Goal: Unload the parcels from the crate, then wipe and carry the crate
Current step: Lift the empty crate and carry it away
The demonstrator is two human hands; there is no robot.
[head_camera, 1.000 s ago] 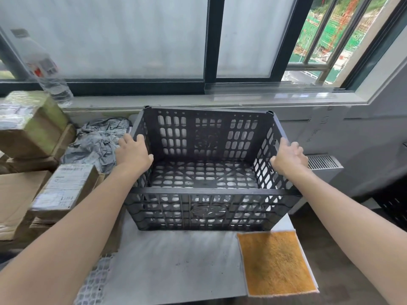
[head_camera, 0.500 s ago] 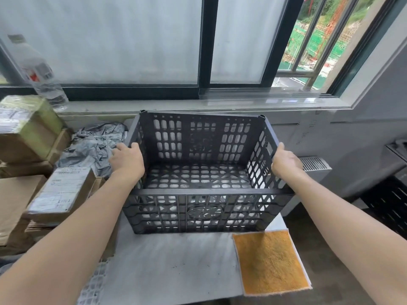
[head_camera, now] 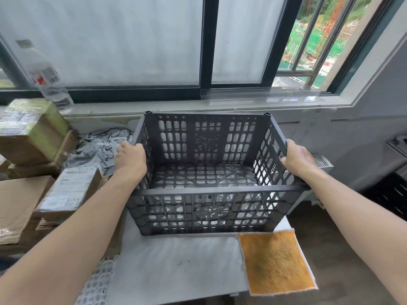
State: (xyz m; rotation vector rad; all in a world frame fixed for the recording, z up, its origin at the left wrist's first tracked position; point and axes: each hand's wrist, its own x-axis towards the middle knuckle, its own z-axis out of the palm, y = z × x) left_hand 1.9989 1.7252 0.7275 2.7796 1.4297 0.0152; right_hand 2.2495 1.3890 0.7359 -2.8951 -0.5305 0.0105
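Since a second ago, both hands are no longer lying spread on the crate (head_camera: pixel 207 190). The left hand (head_camera: pixel 132 159) is now curling over the left rim and the right hand (head_camera: pixel 297 158) over the right rim, each gripping it. Their fingertips are hiding behind the walls, so how far they reach is not showing.

Nearest, a strip of white mesh (head_camera: pixel 99 280) is hanging at the near left of the grey bench (head_camera: pixel 176 267), cut off by the left forearm. One orange cloth (head_camera: pixel 275 263) is lying at the near right, its outer corner jutting past the bench edge. The one crate is sitting just beyond the cloth, with nothing inside. Whether its base is touching the bench or hovering just above it is hard to tell. Its near right corner is reaching the bench's right edge, with bare floor (head_camera: pixel 343 238) opening to the right.

To the left, cardboard parcels (head_camera: pixel 70 188) are crowding close to the crate. At least four are showing, some cropped by the frame. Crumpled grey bags (head_camera: pixel 99 148) are lying behind them, too tangled to count. Farther back, one clear bottle (head_camera: pixel 46 75) is standing on the windowsill (head_camera: pixel 176 104), blurred. At the far right, a dark slotted object (head_camera: pixel 392 194) is running off the frame.
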